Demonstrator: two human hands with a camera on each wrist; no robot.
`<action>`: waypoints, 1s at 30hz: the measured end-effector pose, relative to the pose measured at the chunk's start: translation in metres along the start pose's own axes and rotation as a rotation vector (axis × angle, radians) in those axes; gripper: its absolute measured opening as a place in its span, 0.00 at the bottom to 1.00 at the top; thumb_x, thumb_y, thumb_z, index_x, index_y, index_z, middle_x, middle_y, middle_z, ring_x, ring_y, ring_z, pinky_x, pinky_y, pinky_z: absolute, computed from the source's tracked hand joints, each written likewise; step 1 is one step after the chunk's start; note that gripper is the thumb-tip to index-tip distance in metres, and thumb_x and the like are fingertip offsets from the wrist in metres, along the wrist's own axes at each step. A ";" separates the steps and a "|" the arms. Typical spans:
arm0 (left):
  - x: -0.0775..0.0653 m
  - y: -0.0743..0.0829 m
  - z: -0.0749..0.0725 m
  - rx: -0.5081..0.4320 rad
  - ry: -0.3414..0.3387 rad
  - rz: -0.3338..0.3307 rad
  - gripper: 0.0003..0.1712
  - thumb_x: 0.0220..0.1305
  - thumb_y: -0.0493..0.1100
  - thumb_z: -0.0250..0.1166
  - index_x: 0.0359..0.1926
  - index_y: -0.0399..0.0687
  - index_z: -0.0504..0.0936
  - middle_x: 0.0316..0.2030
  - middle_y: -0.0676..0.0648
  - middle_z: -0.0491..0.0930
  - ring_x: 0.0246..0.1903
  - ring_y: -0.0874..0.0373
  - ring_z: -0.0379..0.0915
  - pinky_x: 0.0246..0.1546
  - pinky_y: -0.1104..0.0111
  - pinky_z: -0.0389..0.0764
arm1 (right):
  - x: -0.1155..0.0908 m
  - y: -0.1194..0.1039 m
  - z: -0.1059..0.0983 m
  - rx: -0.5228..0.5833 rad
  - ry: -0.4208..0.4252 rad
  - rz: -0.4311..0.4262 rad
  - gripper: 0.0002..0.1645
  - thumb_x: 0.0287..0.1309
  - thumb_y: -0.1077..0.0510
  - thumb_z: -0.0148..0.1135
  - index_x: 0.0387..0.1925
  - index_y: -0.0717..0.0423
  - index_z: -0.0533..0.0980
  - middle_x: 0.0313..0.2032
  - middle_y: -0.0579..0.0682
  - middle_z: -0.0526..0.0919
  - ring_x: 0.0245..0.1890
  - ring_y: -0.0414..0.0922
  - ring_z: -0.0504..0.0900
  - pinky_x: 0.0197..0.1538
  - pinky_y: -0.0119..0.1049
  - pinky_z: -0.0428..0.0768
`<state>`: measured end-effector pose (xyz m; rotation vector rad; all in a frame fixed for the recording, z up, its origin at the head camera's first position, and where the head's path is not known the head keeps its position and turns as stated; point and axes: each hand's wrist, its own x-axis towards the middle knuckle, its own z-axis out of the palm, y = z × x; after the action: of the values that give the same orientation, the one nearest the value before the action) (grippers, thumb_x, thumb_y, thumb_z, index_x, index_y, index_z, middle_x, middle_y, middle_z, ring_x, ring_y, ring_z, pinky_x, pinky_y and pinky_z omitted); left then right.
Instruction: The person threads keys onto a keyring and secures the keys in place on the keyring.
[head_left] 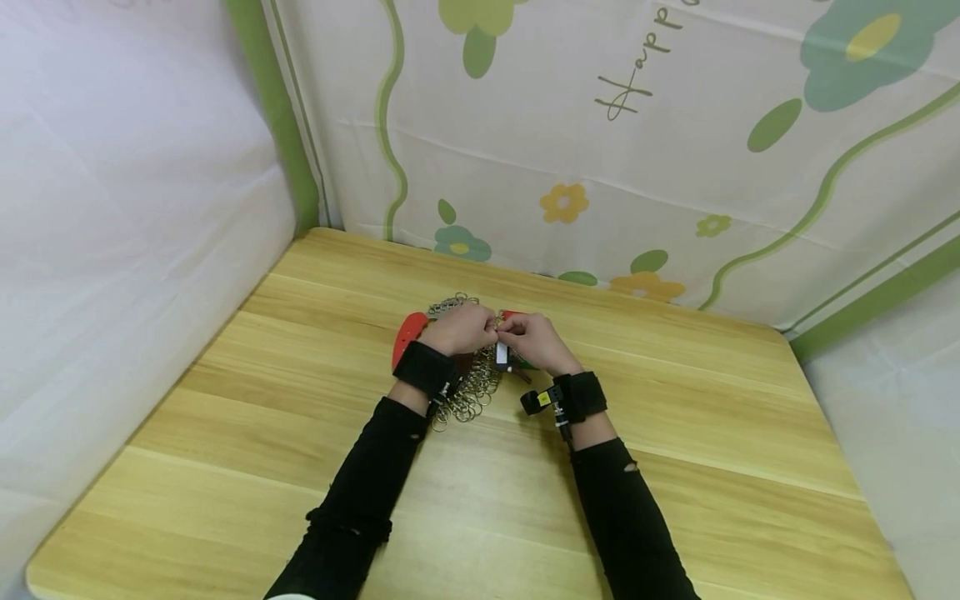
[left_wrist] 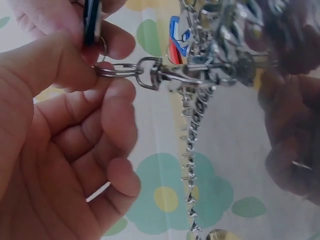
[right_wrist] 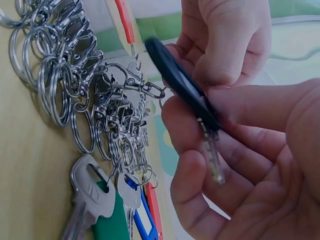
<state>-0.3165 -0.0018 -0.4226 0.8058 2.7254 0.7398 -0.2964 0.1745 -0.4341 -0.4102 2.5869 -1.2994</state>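
Observation:
My left hand point(head_left: 461, 329) pinches a split ring point(left_wrist: 117, 69) between thumb and forefinger. That ring is linked to a silver swivel clasp point(left_wrist: 180, 77) on the rack of clasps. Close against it, my right hand point(right_wrist: 255, 150) holds a black key tag point(right_wrist: 180, 80) between thumb and fingers. A metal key point(right_wrist: 214, 160) hangs beside the tag, and a white label point(head_left: 502, 354) shows on it from above. The fingertips of both hands meet at the ring. In the right wrist view, several silver clasps with split rings point(right_wrist: 55, 95) hang next to the hands.
Keys point(right_wrist: 92, 185) with a green tag point(right_wrist: 112, 215), a blue tag point(right_wrist: 142, 215) and a red tag point(right_wrist: 154, 205) hang below the clasps. A red oval piece point(head_left: 408, 337) is left of my left hand on the wooden table point(head_left: 675, 500). A printed curtain point(head_left: 510, 150) stands behind.

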 end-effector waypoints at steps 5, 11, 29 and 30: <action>-0.001 0.001 -0.002 -0.009 -0.005 0.003 0.13 0.66 0.39 0.52 0.23 0.47 0.69 0.16 0.52 0.62 0.14 0.60 0.57 0.22 0.70 0.60 | 0.000 0.000 0.000 0.006 0.011 0.002 0.09 0.66 0.57 0.56 0.40 0.54 0.81 0.38 0.50 0.82 0.33 0.46 0.78 0.35 0.38 0.73; -0.003 0.001 -0.003 -0.028 -0.029 0.012 0.14 0.67 0.40 0.55 0.23 0.47 0.69 0.16 0.51 0.62 0.15 0.59 0.58 0.25 0.69 0.62 | 0.000 -0.001 0.000 -0.006 0.037 -0.004 0.09 0.65 0.57 0.57 0.39 0.53 0.82 0.38 0.49 0.83 0.35 0.44 0.79 0.38 0.39 0.74; -0.004 0.002 -0.005 -0.035 -0.053 0.018 0.22 0.69 0.41 0.55 0.16 0.48 0.65 0.12 0.53 0.57 0.12 0.61 0.52 0.25 0.69 0.62 | 0.000 0.001 -0.001 0.000 0.047 -0.021 0.08 0.65 0.57 0.57 0.38 0.53 0.82 0.37 0.49 0.83 0.33 0.45 0.79 0.36 0.39 0.74; -0.004 0.002 -0.005 -0.039 -0.057 0.024 0.22 0.69 0.41 0.56 0.16 0.48 0.64 0.12 0.52 0.56 0.12 0.61 0.51 0.25 0.69 0.62 | 0.000 0.000 -0.001 -0.003 0.050 -0.018 0.09 0.65 0.57 0.57 0.38 0.53 0.82 0.37 0.49 0.82 0.33 0.45 0.79 0.35 0.39 0.74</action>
<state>-0.3137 -0.0050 -0.4172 0.8399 2.6466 0.7605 -0.2967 0.1755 -0.4339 -0.4069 2.6323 -1.3280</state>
